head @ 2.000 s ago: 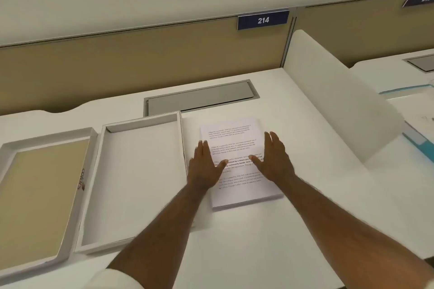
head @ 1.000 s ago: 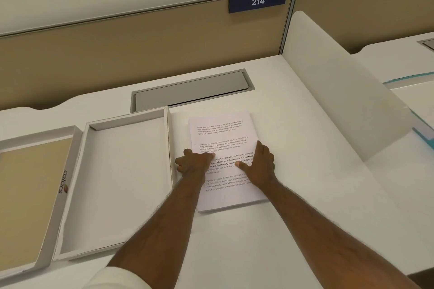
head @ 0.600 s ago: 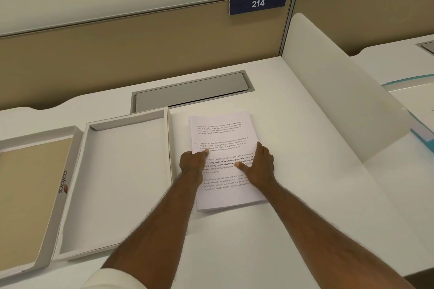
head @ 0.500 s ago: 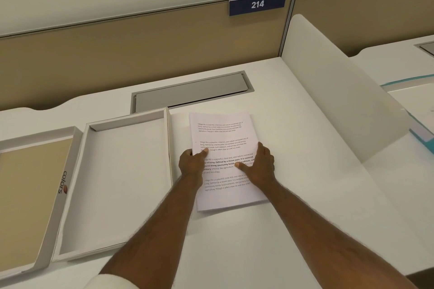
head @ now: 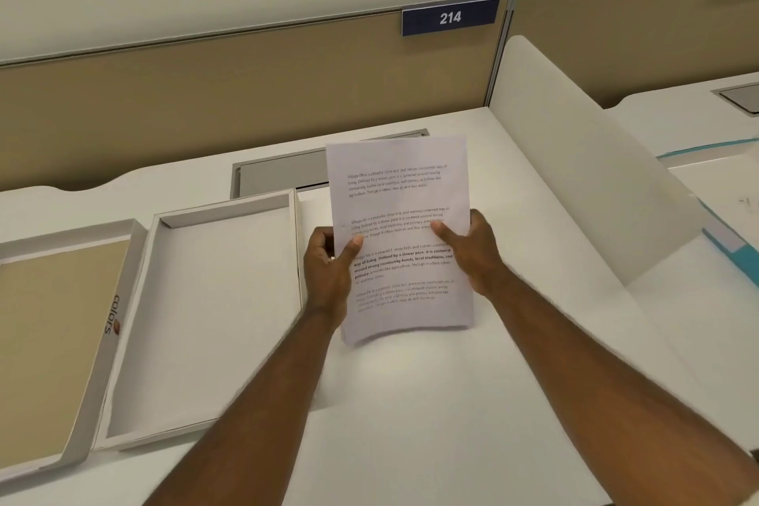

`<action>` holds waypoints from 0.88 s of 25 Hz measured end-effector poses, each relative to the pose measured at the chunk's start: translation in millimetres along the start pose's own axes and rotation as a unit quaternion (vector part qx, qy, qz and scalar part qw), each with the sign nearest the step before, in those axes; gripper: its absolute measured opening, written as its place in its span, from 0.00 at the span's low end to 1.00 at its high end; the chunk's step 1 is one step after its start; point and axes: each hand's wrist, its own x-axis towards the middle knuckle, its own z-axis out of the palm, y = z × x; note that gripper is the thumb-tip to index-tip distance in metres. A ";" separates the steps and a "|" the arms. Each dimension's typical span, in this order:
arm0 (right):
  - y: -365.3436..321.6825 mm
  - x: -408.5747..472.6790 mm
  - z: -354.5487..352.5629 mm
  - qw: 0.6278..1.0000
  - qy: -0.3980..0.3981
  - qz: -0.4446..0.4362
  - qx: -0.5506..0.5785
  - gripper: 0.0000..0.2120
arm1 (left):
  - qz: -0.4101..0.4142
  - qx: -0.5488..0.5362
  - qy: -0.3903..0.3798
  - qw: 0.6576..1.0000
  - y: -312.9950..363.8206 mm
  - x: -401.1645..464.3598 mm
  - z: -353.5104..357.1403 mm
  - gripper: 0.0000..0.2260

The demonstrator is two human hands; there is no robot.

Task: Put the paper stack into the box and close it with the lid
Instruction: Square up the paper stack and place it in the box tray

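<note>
A white paper stack (head: 400, 214) with printed text is held up off the desk, tilted toward me. My left hand (head: 326, 271) grips its left edge with the thumb on top. My right hand (head: 470, 249) grips its right edge the same way. An open white box (head: 205, 308) lies flat on the desk just left of the stack, with nothing inside. Its lid (head: 53, 341) lies further left, inside up, showing a tan lining and a printed logo on its side wall.
The white desk (head: 410, 403) ends at a tan partition with a blue sign reading 214 (head: 449, 16). A grey cable hatch (head: 279, 175) sits behind the box. A white curved divider (head: 583, 177) stands at the right; beyond it lies a teal-edged folder (head: 731, 242).
Both hands went from resting flat on the stack to gripping its side edges, then lifted it off the desk and tilted it up toward me.
</note>
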 end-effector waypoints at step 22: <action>-31.8 -58.4 17.1 0.972 0.105 -0.210 -0.021 0.25 | 0.150 0.100 0.014 0.984 30.8 -4.8 2.7 0.18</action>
